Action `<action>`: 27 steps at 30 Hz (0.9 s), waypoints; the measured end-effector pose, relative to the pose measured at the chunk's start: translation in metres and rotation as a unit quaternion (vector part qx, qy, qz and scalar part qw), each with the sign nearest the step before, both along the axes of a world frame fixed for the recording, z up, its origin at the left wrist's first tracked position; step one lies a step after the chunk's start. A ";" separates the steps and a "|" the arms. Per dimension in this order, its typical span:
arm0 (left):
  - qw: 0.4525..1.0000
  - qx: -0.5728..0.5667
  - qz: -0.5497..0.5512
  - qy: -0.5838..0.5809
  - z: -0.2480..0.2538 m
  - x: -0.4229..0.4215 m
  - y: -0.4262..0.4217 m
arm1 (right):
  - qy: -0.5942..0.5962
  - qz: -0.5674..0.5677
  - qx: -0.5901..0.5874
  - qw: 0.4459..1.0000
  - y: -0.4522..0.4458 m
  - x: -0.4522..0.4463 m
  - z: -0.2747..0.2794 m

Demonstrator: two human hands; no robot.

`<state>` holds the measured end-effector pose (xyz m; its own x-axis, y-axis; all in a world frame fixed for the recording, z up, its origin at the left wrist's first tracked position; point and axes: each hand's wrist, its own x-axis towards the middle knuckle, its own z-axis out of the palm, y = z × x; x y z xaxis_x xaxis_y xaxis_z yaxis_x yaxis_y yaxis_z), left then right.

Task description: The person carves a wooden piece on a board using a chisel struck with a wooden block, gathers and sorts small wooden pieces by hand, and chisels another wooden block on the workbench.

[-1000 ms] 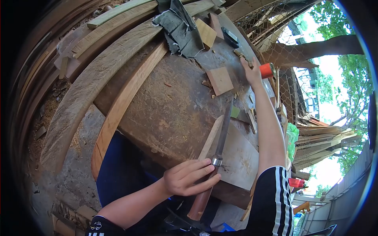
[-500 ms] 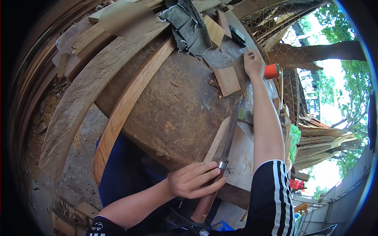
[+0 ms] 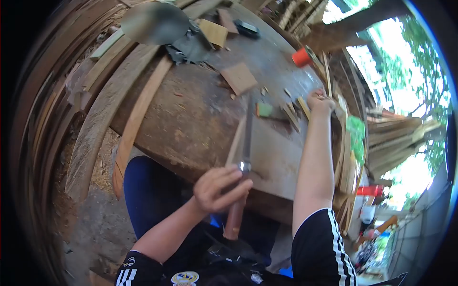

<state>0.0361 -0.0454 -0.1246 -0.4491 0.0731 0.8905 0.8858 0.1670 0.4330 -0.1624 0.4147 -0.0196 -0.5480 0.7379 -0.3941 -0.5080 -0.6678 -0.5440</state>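
A long chisel [image 3: 247, 138] with a reddish wooden handle and a shiny metal collar lies with its blade over the workbench [image 3: 195, 114]; the handle juts past the front edge. My left hand [image 3: 222, 188] is around the handle just below the collar, fingers partly stretched across it. My right hand [image 3: 321, 101] reaches to the bench's far right edge, its fingers curled together beside a thin upright wood strip [image 3: 327, 71]. Whether anything sits in those fingers is hidden. Nearby are small wood offcuts [image 3: 291, 117] and a green-ended block [image 3: 269, 110].
A square wood block [image 3: 239, 78], an orange-red can [image 3: 301, 57], a dark cloth [image 3: 191, 47] and a dark handheld object [image 3: 247, 28] are on the bench. Long curved boards [image 3: 138, 119] lean along the left. A green plastic bag [image 3: 355, 136] hangs at the right.
My right hand has come back from beside the can to the right edge, nearer me, and its fingers have curled. The view has turned; my left hand stays at the chisel handle.
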 end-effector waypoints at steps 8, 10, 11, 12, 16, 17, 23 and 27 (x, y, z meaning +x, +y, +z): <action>0.999 0.029 0.020 0.018 0.003 0.002 0.010 | 0.122 0.251 0.363 0.889 -0.083 0.115 0.130; 0.999 -0.006 0.026 0.029 0.002 0.000 0.005 | 0.181 0.308 0.471 0.807 -0.134 0.161 0.191; 1.000 -0.014 0.023 0.006 -0.003 0.011 0.001 | 0.214 0.318 0.518 0.765 -0.157 0.192 0.219; 1.000 -0.012 0.018 0.002 -0.005 0.012 0.000 | 0.258 0.315 0.570 0.714 -0.174 0.228 0.250; 0.999 0.014 0.031 0.032 0.004 0.005 0.003 | 0.443 0.336 0.642 0.528 -0.224 0.346 0.306; 0.999 -0.003 0.043 0.026 0.004 0.008 0.005 | 0.474 0.342 0.640 0.499 -0.232 0.362 0.313; 0.998 -0.033 0.046 -0.016 0.003 0.006 0.000 | 0.430 0.170 0.607 0.646 -0.260 0.385 0.284; 0.995 -0.053 -0.003 -0.083 0.022 0.017 -0.009 | 0.163 -0.055 0.547 0.819 -0.255 0.363 0.203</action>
